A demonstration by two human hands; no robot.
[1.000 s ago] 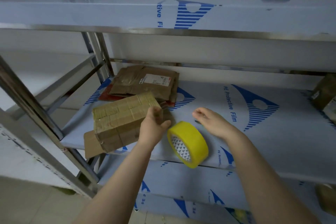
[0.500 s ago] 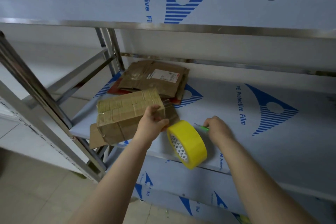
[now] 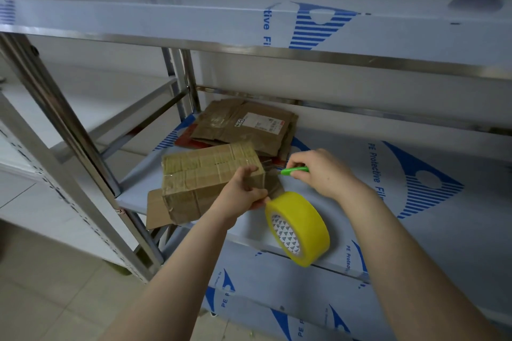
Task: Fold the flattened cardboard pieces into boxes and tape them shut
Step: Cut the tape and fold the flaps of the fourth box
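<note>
- Our box (image 3: 205,174) sits at the near left corner of the shelf (image 3: 388,216), just in front of the flat cardboard pile (image 3: 249,127).
- Our left hand (image 3: 243,191) is clamped on the box's right end. Our right hand (image 3: 324,174) pinches a green cutter (image 3: 295,170) just beside it.
- The yellow tape roll (image 3: 297,228) is at the shelf's near edge.
- We judge the box light and stiff, though easily dented. It is best held at its corners, where the walls brace each other.
</note>
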